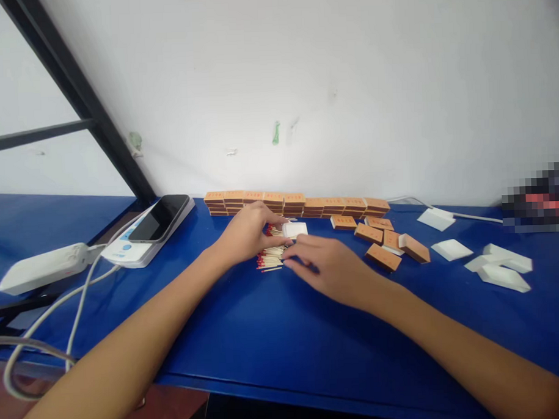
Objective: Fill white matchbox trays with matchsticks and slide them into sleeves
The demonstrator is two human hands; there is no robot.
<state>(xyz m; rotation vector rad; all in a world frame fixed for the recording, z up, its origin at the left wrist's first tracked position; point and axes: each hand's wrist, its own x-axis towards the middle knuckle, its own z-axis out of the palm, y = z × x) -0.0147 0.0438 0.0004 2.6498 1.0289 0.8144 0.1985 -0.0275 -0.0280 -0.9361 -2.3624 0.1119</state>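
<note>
A pile of red-tipped matches (272, 254) lies at the middle of the blue table. Over its upper part is my left hand (249, 231), with thumb and forefinger apart at the left side of a small white tray (295, 230). Whether those fingers touch the tray is unclear. My right hand (325, 264) is just below the tray, its fingertips at the right edge of the matches. Its thumb and forefinger are close together, and what they hold, if anything, is too small to make out.
Stacked orange matchboxes (294, 203) line the wall. Loose matchboxes (382, 257) and white trays (504, 277) lie to the right. On the left are a phone (159, 218) on a white device (139, 257), a power strip (45, 268) and cables.
</note>
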